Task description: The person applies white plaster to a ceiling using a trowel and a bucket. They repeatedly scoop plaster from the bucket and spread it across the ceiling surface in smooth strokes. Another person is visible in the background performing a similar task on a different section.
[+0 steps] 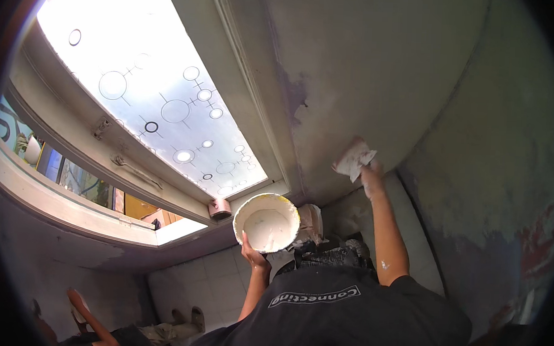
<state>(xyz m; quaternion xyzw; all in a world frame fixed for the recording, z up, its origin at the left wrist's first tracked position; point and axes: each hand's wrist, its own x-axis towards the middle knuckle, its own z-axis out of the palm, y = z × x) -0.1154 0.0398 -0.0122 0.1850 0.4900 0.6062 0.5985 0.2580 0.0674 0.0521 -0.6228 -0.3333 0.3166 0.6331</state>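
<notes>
My left hand [255, 256] grips the side of a round white bucket [243, 216], its thumb at the rim. White paste [268, 229], like wall putty, lies in the bucket, and its rim is smeared with yellow and white. Stretched out to the right, my right hand [372, 178] is closed around a wide putty knife [355, 159]. White paste coats the blade, which is at the pale wall [354, 96]; whether it touches, I cannot tell. Purplish bare patches show on that wall beside the door or window frame [247, 66]. White specks mark my right forearm.
A bright pane with circle patterns [176, 110] fills the upper left. Near the bucket, a small pinkish can [219, 208] sits by the frame's corner. At lower left another person's arm [88, 316] and sandalled feet [190, 319] show. Tiled floor [204, 278] lies below.
</notes>
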